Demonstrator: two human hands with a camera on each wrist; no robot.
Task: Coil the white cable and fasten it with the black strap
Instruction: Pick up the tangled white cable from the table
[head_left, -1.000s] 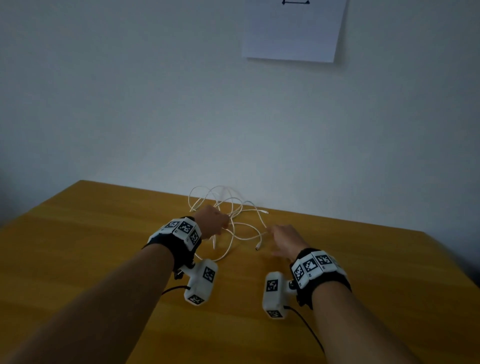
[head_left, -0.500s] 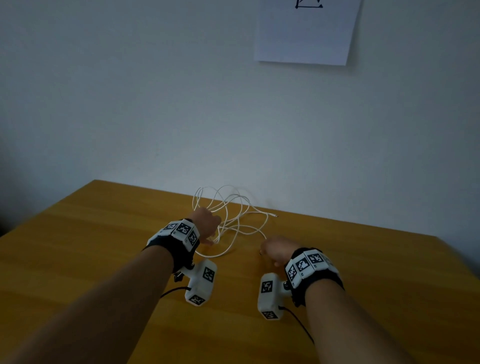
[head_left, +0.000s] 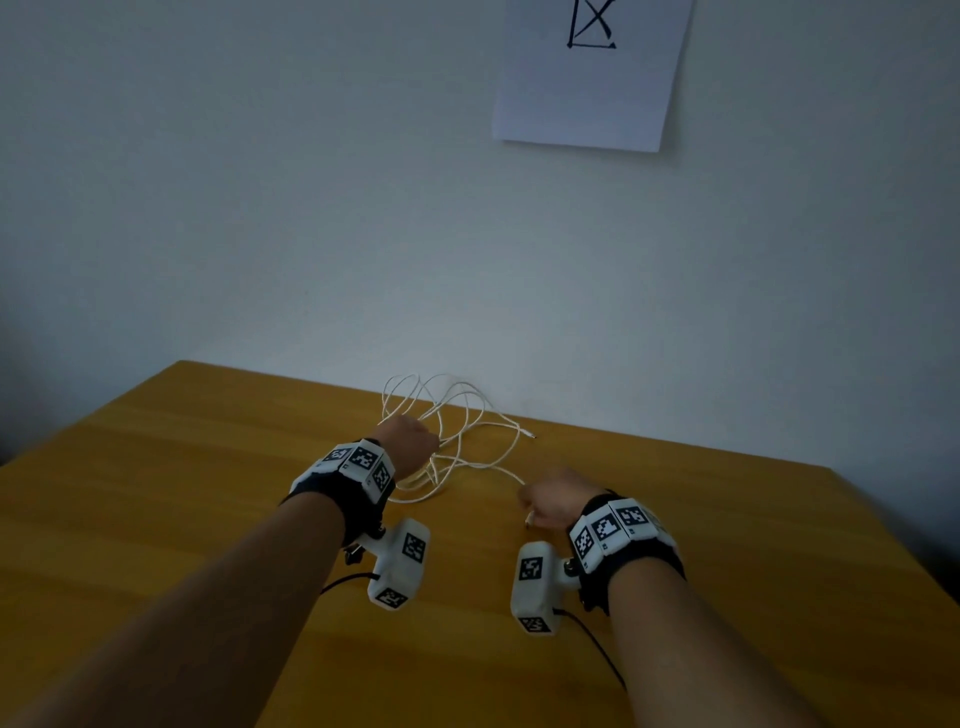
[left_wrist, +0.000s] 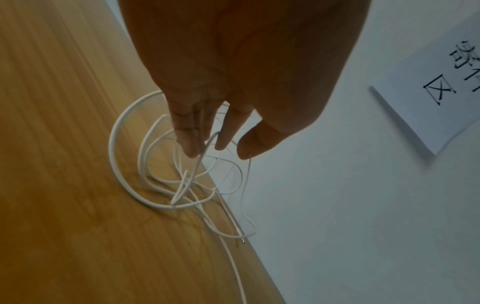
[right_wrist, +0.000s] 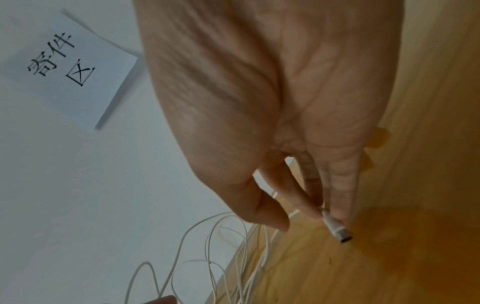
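The white cable (head_left: 457, 415) lies in loose tangled loops on the wooden table (head_left: 156, 493) near the wall. My left hand (head_left: 415, 449) reaches into the loops. In the left wrist view a strand (left_wrist: 205, 150) runs up between two fingers of the left hand (left_wrist: 215, 150) and is pinched there. My right hand (head_left: 540, 506) is to the right, nearer me. It pinches one plug end (right_wrist: 335, 226) between its fingertips (right_wrist: 311, 214) just above the table. The other plug end (head_left: 532, 435) lies free by the wall. No black strap is in view.
A white sheet with black characters (head_left: 587, 78) hangs on the wall above the table's far edge. The table's right edge (head_left: 909, 561) slants close to my right forearm. Bare wood stretches to the left and in front of the hands.
My right hand has drawn back toward me with the plug end, pulling that strand out of the tangle. My left hand has stayed in the loops.
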